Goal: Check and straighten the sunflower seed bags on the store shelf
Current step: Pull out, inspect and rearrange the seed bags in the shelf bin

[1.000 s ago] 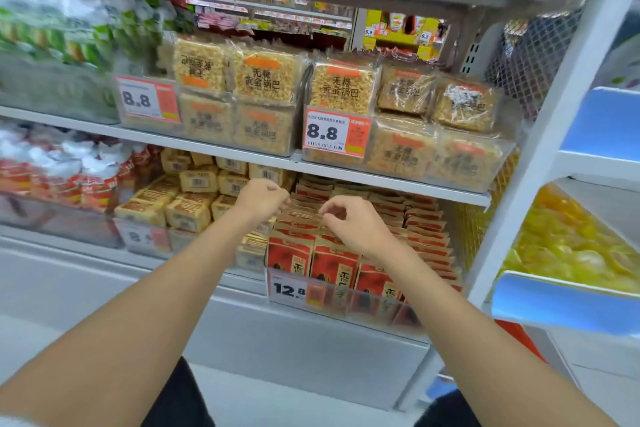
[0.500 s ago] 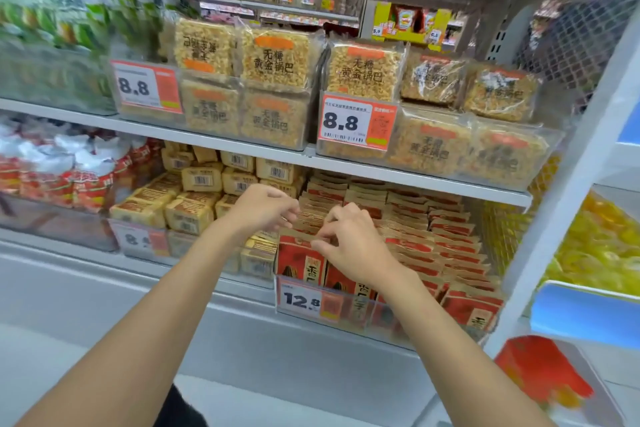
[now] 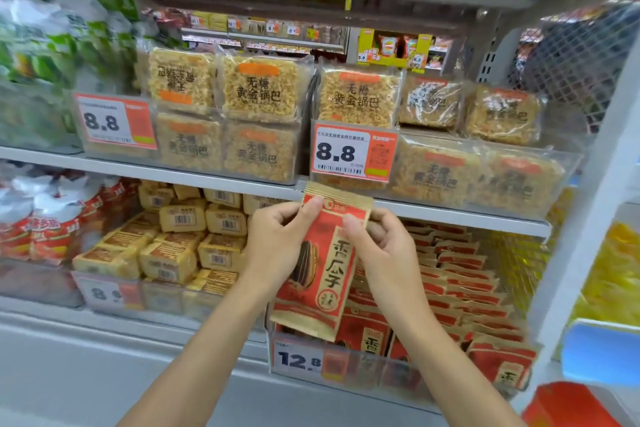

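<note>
One sunflower seed bag (image 3: 322, 263), red w/ tan edges, is held up in front of the lower shelf. It is pinched at its top corners by both hands. The left hand (image 3: 277, 239) is closed on the upper-left corner w/ the thumb laid on the front. The right hand (image 3: 384, 250) is closed on the upper-right corner the same way, fingers tucked behind. The bag is seen roughly upright, front facing the camera, top leaning a bit to the right. Its top edge is seen overlapping the shelf edge (image 3: 450, 215) above, and its bottom edge hangs just over the 12.8 price tag (image 3: 299, 359). The other seed bags (image 3: 460, 288) are packed in rows behind and to the right of it, inside a clear bin (image 3: 363, 371) at the shelf front. Those at the far right front are tipped fwd. and askew. Yellow snack packs (image 3: 180, 253) are stacked just to the left in the next bin. On the shelf above, rice-crust packs (image 3: 259, 90) are stacked in clear bins, w/ an 8.8 price tag (image 3: 353, 152) directly above the held bag. Whether the held bag touches the ones behind can't be told.
</note>
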